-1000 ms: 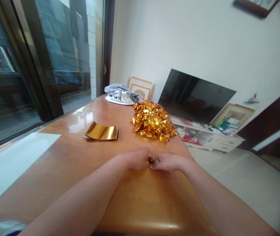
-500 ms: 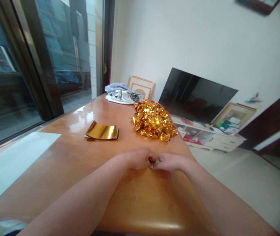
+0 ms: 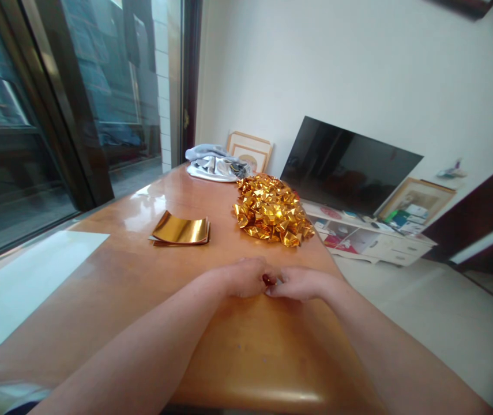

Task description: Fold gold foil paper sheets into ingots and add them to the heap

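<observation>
My left hand and my right hand rest together on the wooden table, fingers curled. Between their fingertips they pinch a small piece of gold foil, mostly hidden by the fingers. Beyond the hands lies a heap of folded gold foil pieces. A small stack of flat gold foil sheets sits to the left of the heap.
A white sheet lies at the table's left edge by the window. A bundle of grey cloth sits at the far end. Right of the table are a television, a low white cabinet and open floor.
Both hands stay pressed together on the foil piece with only slight finger movement. The camera has tilted a little.
</observation>
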Demonstrator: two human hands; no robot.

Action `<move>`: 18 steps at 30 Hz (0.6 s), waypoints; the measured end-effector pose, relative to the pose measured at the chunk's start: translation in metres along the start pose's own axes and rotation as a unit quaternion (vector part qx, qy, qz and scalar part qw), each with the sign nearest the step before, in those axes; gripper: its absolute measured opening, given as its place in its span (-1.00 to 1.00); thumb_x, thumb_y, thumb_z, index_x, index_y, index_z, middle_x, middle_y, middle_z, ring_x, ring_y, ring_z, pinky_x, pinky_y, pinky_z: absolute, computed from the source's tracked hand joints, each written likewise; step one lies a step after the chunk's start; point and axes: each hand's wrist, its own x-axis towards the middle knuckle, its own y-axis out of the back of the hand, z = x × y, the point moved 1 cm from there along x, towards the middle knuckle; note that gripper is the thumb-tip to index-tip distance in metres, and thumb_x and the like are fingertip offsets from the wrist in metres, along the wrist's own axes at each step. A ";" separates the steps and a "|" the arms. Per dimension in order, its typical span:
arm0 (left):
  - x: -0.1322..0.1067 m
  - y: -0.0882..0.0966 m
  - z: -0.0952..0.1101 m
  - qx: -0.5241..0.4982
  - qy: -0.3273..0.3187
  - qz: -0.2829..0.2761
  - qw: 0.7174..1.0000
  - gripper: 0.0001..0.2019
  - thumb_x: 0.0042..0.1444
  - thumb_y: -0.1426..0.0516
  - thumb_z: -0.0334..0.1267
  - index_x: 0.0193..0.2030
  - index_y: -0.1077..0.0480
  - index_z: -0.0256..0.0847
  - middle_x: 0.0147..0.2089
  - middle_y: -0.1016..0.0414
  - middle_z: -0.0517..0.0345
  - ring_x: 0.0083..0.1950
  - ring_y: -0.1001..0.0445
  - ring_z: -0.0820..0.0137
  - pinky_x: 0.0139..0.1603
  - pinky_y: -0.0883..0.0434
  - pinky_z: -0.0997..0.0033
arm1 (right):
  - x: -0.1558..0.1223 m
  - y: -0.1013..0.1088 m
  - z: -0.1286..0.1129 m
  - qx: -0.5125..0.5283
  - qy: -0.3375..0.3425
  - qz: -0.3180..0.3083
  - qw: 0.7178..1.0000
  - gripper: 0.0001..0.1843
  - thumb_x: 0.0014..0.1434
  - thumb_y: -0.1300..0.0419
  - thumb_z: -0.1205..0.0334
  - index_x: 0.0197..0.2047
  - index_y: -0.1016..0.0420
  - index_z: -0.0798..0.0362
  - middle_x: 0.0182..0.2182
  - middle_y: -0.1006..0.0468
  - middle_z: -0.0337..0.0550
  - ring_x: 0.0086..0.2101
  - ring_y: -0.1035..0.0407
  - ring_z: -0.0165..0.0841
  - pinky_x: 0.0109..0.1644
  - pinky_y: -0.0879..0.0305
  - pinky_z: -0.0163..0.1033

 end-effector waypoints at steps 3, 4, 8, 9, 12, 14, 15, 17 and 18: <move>0.001 0.000 -0.001 0.002 -0.006 -0.007 1.000 -0.67 0.01 -0.10 -0.44 -0.13 -0.58 -0.09 -0.14 -0.63 0.16 -0.10 -0.53 0.27 -0.07 -0.40 0.40 | 0.000 0.000 0.000 -0.001 0.000 0.000 1.000 -0.64 0.11 -0.28 -0.06 -0.16 -0.60 0.03 -0.47 -0.57 -0.21 -0.39 -0.42 -0.30 -0.31 -0.31 -0.32; 0.001 0.000 -0.001 0.003 -0.006 -0.008 1.000 -0.67 0.01 -0.10 -0.44 -0.13 -0.58 -0.09 -0.13 -0.63 0.16 -0.09 -0.53 0.27 -0.07 -0.40 0.40 | 0.000 0.000 0.000 -0.003 0.000 0.001 1.000 -0.63 0.12 -0.28 -0.07 -0.16 -0.60 0.03 -0.46 -0.57 -0.21 -0.39 -0.42 -0.30 -0.32 -0.31 -0.33; 0.000 0.001 0.000 0.006 -0.004 -0.010 1.000 -0.66 0.02 -0.11 -0.44 -0.11 -0.58 -0.09 -0.11 -0.63 0.14 -0.10 -0.53 0.28 -0.08 -0.40 0.40 | -0.001 0.000 0.000 -0.009 0.003 0.007 1.000 -0.64 0.13 -0.26 -0.07 -0.17 -0.61 0.04 -0.47 -0.56 -0.21 -0.40 -0.42 -0.31 -0.34 -0.30 -0.34; 0.000 0.001 0.000 0.004 -0.004 -0.010 1.000 -0.66 0.02 -0.11 -0.45 -0.11 -0.58 -0.10 -0.12 -0.63 0.14 -0.12 -0.53 0.29 -0.09 -0.40 0.41 | -0.001 0.000 0.000 -0.011 0.006 0.008 1.000 -0.64 0.13 -0.26 -0.07 -0.17 -0.61 0.03 -0.47 -0.56 -0.22 -0.40 -0.42 -0.31 -0.34 -0.29 -0.34; 0.000 0.001 0.000 0.004 0.000 -0.006 1.000 -0.67 0.02 -0.11 -0.45 -0.13 -0.58 -0.10 -0.13 -0.63 0.15 -0.13 -0.53 0.29 -0.10 -0.40 0.41 | -0.001 0.000 0.002 -0.017 0.011 0.020 1.000 -0.62 0.10 -0.27 -0.09 -0.19 -0.61 0.03 -0.48 -0.56 -0.23 -0.40 -0.41 -0.32 -0.33 -0.29 -0.35; 0.000 0.001 0.000 0.010 0.002 -0.004 1.000 -0.68 0.03 -0.11 -0.44 -0.13 -0.58 -0.09 -0.12 -0.63 0.15 -0.12 -0.53 0.29 -0.10 -0.41 0.41 | 0.000 0.000 0.005 -0.016 0.013 0.032 0.999 -0.60 0.08 -0.29 -0.12 -0.21 -0.62 0.04 -0.48 -0.55 -0.22 -0.40 -0.42 -0.31 -0.33 -0.30 -0.34; 0.000 0.001 0.000 0.011 0.002 -0.005 1.000 -0.68 0.03 -0.11 -0.44 -0.13 -0.59 -0.09 -0.12 -0.63 0.15 -0.12 -0.53 0.29 -0.10 -0.41 0.41 | 0.000 -0.001 0.006 -0.013 0.014 0.035 0.999 -0.59 0.07 -0.29 -0.13 -0.22 -0.62 0.05 -0.48 -0.55 -0.22 -0.40 -0.42 -0.31 -0.33 -0.30 -0.34; 0.000 0.001 0.000 0.012 0.003 -0.005 1.000 -0.68 0.03 -0.11 -0.43 -0.12 -0.58 -0.08 -0.12 -0.63 0.17 -0.12 -0.52 0.30 -0.10 -0.41 0.42 | 0.002 -0.002 0.007 -0.006 0.016 0.033 0.999 -0.59 0.06 -0.29 -0.14 -0.23 -0.62 0.05 -0.49 -0.55 -0.21 -0.41 -0.42 -0.31 -0.34 -0.30 -0.34; 0.000 0.000 0.000 0.011 0.003 -0.004 1.000 -0.68 0.03 -0.12 -0.43 -0.12 -0.58 -0.08 -0.13 -0.63 0.17 -0.13 -0.53 0.30 -0.11 -0.41 0.43 | 0.002 -0.002 0.007 -0.003 0.014 0.031 0.999 -0.59 0.06 -0.29 -0.14 -0.22 -0.62 0.04 -0.49 -0.55 -0.22 -0.42 -0.42 -0.32 -0.35 -0.31 -0.34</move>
